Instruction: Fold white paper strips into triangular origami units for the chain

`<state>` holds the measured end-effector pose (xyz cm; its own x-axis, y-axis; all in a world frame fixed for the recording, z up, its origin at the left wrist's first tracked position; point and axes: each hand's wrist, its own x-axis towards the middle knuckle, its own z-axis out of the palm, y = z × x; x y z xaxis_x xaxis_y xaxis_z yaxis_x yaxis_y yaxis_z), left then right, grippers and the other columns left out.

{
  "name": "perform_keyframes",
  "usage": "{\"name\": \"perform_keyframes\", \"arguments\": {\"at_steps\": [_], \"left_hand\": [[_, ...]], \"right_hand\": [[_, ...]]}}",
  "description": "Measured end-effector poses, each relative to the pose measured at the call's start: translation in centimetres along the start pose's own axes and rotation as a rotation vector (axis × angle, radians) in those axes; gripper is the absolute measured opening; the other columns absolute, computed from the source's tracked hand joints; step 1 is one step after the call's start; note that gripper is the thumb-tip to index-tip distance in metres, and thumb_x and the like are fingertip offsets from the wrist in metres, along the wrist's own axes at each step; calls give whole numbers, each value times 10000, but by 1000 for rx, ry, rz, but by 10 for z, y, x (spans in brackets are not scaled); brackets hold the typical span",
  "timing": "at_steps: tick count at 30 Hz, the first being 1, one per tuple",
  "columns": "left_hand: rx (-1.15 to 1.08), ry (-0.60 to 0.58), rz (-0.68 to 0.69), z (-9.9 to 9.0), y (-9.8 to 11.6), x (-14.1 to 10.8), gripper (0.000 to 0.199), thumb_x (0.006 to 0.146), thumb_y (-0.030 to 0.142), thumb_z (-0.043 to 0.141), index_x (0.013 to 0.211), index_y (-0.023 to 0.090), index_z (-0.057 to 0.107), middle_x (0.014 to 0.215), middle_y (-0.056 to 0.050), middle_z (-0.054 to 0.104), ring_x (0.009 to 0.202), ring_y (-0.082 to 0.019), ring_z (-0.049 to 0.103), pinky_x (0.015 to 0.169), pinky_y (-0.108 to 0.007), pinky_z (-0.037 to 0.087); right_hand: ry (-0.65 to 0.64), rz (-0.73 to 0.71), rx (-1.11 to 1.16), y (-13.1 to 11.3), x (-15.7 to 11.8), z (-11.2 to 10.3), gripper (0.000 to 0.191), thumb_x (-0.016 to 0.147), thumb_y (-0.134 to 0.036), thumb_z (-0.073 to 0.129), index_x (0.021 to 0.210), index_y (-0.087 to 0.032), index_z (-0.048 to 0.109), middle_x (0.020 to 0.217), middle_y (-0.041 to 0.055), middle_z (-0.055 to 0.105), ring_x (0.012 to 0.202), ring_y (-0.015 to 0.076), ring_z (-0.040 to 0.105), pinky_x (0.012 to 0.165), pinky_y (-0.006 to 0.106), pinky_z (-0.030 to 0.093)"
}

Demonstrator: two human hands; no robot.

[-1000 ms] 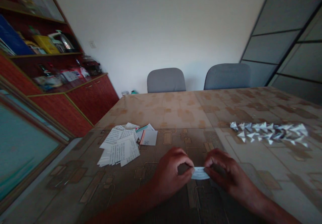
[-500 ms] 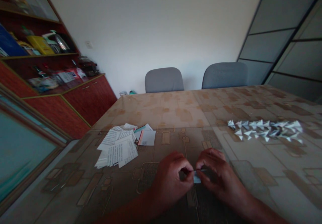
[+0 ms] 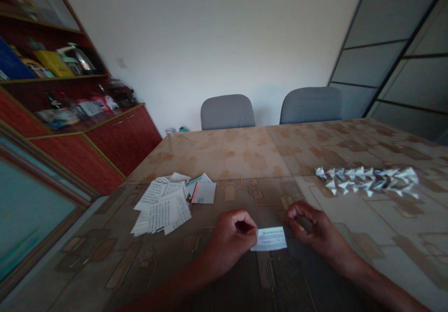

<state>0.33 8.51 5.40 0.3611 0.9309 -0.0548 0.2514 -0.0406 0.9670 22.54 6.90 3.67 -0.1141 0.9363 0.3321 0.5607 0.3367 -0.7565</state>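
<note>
My left hand (image 3: 234,237) pinches the left end of a small printed paper strip (image 3: 270,239), which lies level just above or on the table (image 3: 231,151). Close to the strip's right end, my right hand (image 3: 310,225) has its thumb and forefinger curled together, apart from the paper, with nothing visible between them. A loose pile of printed paper pieces (image 3: 168,209) lies to the left of my hands. Over on the right are rows of folded pointed paper pieces (image 3: 367,180), standing side by side.
Two grey chairs (image 3: 227,112) stand behind the far table edge, against the wall. At the left is a red wooden cabinet (image 3: 128,137) with a kettle, bottles and boxes on its shelves.
My right hand has let go of the paper and moved right. My left hand has shifted slightly left, and the strip now shows its full printed face.
</note>
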Motion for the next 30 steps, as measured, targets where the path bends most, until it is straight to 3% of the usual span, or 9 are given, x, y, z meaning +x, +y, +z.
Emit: {"name": "perform_keyframes", "arguments": {"at_steps": [4,6,8,11,15,20,24,30], "left_hand": [[-9,-23,-22,-3,-1,2,106,684,221,562,612,146,580,560,29,515,544,-111,461,517,-206,336],[14,-26,4,0,0,0,108,691,207,556,609,143,585,569,23,525,556,-115,478,529,-207,349],[56,-15,43,4,1,-2,100,690,168,547,603,143,589,573,19,534,565,-119,496,541,-208,361],[162,33,153,9,1,-6,109,691,101,538,626,150,610,606,9,564,602,-128,531,574,-212,382],[342,73,337,13,-5,-7,126,698,65,587,710,169,657,710,-11,620,709,-152,572,663,-237,402],[438,102,444,16,-12,-3,146,654,25,587,634,167,614,639,4,590,651,-138,548,615,-229,372],[414,91,407,12,-12,-1,154,637,17,578,634,160,635,628,7,598,618,-128,555,598,-218,379],[350,103,310,-8,-8,8,145,681,48,553,618,153,631,619,9,608,607,-130,570,593,-219,410]], "right_hand": [[15,42,9,-1,1,-6,154,871,-295,521,781,-217,619,775,22,653,745,187,639,668,283,504],[-66,-18,8,-10,0,-3,159,901,-302,516,877,-221,651,861,36,669,836,201,640,747,314,494],[-108,-95,-25,-19,-2,3,91,871,-279,584,852,-221,651,827,28,670,829,205,628,778,340,469],[-134,-145,-64,-27,-5,10,147,873,-215,573,734,-209,622,711,15,640,743,192,602,719,337,445],[-135,-188,-95,-28,-7,12,155,884,-194,561,737,-207,606,700,9,625,729,189,585,710,343,428],[-146,-236,-132,-30,-10,12,135,880,-166,565,755,-210,594,711,4,620,744,190,579,748,355,414],[-144,-182,-111,-30,-9,10,162,899,-194,538,743,-206,583,733,18,622,770,201,581,746,357,423],[-116,29,26,-14,-3,-2,224,900,-331,531,726,-208,598,730,20,624,718,192,597,662,310,448]]}}
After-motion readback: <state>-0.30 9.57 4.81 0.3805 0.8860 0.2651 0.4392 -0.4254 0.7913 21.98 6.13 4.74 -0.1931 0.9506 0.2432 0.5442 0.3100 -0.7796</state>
